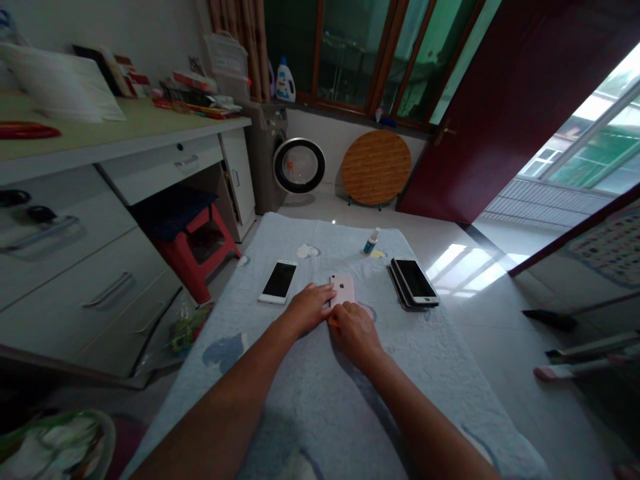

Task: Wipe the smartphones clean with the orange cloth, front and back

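Note:
A pink smartphone (342,288) lies back up on the cloth-covered table, its camera corner at the far left. My left hand (311,307) steadies it, fingers closed against its left edge. At the near end of the phone, my right hand (354,327) is closed with the fingers curled down. A small orange piece (333,322) shows under those fingers; most of it is hidden, so its kind is unclear. Left of my hands lies a white smartphone (279,282) with a dark screen. To the right, another white smartphone (416,280) rests on top of a darker device (400,293).
A small spray bottle (371,242) stands toward the table's far edge. The light blue patterned cloth (310,373) covers the table. Beyond are a washing machine with its round door (299,165) open, a red stool (197,247) and a round wooden tabletop (376,167).

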Tool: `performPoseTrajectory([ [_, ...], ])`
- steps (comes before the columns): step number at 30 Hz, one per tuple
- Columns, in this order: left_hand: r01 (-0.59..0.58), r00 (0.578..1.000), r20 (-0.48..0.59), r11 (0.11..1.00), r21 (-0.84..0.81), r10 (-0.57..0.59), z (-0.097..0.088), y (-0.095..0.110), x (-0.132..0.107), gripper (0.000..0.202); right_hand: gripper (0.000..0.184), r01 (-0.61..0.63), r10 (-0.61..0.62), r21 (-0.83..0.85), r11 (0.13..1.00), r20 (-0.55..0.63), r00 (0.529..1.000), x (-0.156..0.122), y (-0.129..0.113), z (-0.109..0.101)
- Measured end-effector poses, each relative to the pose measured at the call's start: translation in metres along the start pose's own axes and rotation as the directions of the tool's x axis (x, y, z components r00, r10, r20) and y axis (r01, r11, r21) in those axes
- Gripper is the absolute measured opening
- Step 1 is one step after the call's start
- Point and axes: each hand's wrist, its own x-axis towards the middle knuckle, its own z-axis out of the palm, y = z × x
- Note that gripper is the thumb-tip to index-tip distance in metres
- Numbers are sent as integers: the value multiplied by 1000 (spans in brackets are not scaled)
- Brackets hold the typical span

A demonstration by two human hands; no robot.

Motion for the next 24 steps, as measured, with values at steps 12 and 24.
performPoseTrajectory([
  [12,11,1000,21,1000,17,-11,0,-2,1,47,8,-50,50,20,999,-17,999,-16,32,-8],
  [24,18,998,65,1000,-11,-17,-5,3,-4,77,21,153,-111,250,956,-173,979,-24,45,-2],
])
